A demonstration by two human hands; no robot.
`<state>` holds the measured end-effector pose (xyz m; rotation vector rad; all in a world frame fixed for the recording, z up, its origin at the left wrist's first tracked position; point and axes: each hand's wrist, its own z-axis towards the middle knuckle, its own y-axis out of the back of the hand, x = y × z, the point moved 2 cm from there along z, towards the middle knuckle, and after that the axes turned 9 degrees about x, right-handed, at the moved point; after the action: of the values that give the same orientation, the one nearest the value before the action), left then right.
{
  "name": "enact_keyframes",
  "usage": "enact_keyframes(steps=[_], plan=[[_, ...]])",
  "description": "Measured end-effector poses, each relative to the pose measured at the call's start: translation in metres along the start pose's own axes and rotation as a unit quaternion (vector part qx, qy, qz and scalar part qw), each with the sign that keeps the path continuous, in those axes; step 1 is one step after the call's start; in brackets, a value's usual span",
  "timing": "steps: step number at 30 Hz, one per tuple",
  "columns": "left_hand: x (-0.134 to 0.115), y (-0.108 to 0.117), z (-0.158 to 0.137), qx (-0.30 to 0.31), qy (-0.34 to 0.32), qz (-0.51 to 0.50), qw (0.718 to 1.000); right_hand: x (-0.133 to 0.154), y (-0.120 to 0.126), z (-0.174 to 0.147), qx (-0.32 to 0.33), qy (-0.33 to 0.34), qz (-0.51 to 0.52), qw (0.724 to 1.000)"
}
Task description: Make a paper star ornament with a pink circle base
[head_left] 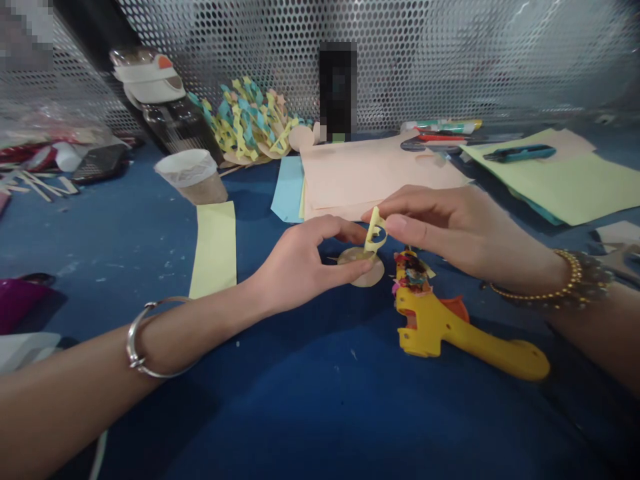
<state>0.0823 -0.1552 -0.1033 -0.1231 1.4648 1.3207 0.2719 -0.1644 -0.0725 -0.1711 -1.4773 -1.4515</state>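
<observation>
My left hand [305,267] pinches a small round beige paper disc [367,275] just above the blue table. My right hand [445,230] holds a curled yellow paper strip [375,235] by its top, its loop standing on the disc. A yellow glue gun [450,327] lies on the table right below my right hand, its nozzle pointing toward the disc. A silver bangle sits on my left wrist and a gold beaded one on my right.
Pink paper sheets [370,173], a blue sheet [289,190] and a yellow strip [215,247] lie behind the hands. A paper cup [193,177], a paper-loop craft [250,123], a blue cutter [520,153] on green paper, and pens stand near the perforated metal wall.
</observation>
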Motion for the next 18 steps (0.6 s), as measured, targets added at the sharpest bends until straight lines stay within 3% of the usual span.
enact_keyframes(steps=[6, 18], plan=[[0.002, -0.001, 0.000, -0.003, -0.010, 0.023, 1.000, -0.004, 0.002, 0.001, 0.070, 0.007, -0.041, 0.997], [0.002, -0.001, 0.000, 0.002, -0.020, 0.016, 1.000, -0.003, -0.010, 0.005, 0.013, 0.008, -0.003, 1.000]])
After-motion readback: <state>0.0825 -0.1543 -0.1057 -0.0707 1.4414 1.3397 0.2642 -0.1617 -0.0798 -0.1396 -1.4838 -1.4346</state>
